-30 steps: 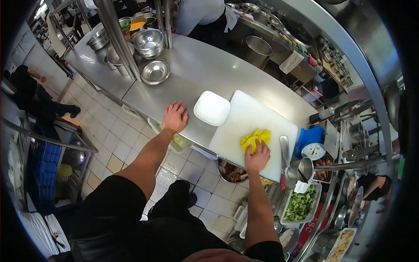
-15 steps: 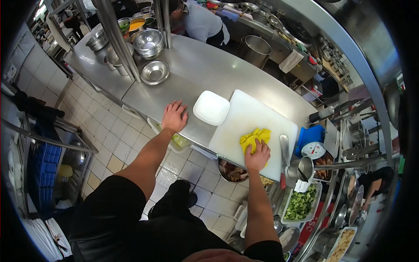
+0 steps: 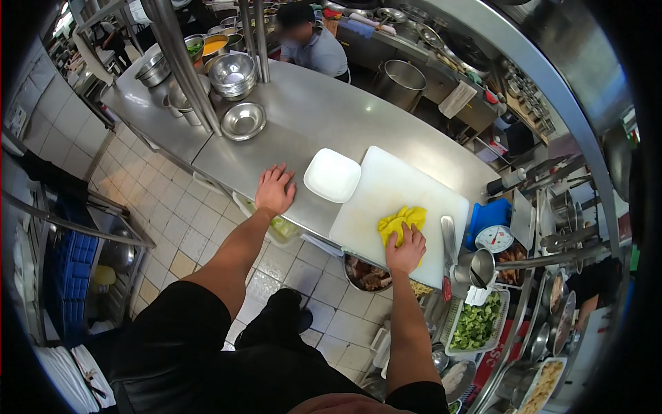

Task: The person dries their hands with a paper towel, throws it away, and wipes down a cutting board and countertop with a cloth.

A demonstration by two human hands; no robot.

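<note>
My left hand point(image 3: 276, 189) rests on the edge of the steel counter point(image 3: 303, 103), fingers apart, holding nothing. Right of it, close by, lies a white square dish point(image 3: 332, 175). My right hand point(image 3: 405, 250) lies on a crumpled yellow cloth point(image 3: 400, 222) on the white cutting board point(image 3: 386, 181), its fingers bent over the cloth's near side. A knife point(image 3: 449, 248) with a red handle end lies along the board's right edge.
A steel bowl point(image 3: 243, 121) and stacked bowls point(image 3: 233, 74) stand by metal posts on the counter. A blue scale point(image 3: 491, 224), a metal pitcher point(image 3: 476, 268) and a basket of chopped greens point(image 3: 476, 321) are at the right. Across the counter a person point(image 3: 316, 48) leans forward.
The person across the counter has lowered and turned toward it. A person seen at the far left one second ago is out of view. My hands and the cloth have hardly moved.
</note>
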